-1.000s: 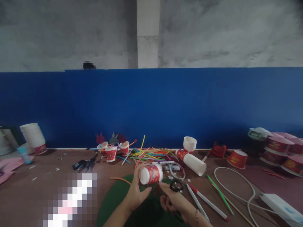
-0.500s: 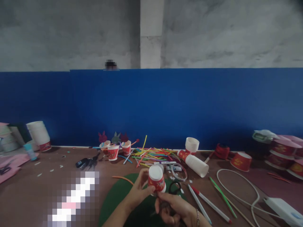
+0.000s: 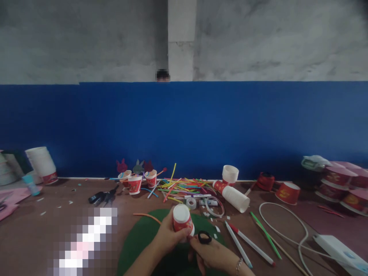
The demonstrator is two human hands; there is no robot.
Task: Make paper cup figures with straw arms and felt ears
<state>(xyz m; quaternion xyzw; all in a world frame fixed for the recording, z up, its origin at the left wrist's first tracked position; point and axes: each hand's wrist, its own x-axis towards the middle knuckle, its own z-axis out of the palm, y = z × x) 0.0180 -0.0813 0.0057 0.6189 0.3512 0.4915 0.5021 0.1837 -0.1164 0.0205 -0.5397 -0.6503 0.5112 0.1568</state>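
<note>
A red and white paper cup is tipped over with its white base up, above a dark green round mat. My left hand is closed around the cup's side, thumb across its front. Close by on the right, my right hand is closed, its fingertips at the cup's lower rim. A black scissor handle loop stands out above the right hand; the scissors appear held in it, with their blades hidden. Between the hands and the blue partition lie a clear tape roll and a heap of coloured sticks.
Left of the heap stand paper cups with rabbit cutouts. To the right lie stacked white cups, markers, a white cable and a power strip. Dark tools rest at left. Behind the blue partition, a person's head shows.
The cup has tilted slightly in my left hand. My right hand has turned, and the black handle loop has come nearer, over the hand. Beyond the partition, the person's head has shifted right.
</note>
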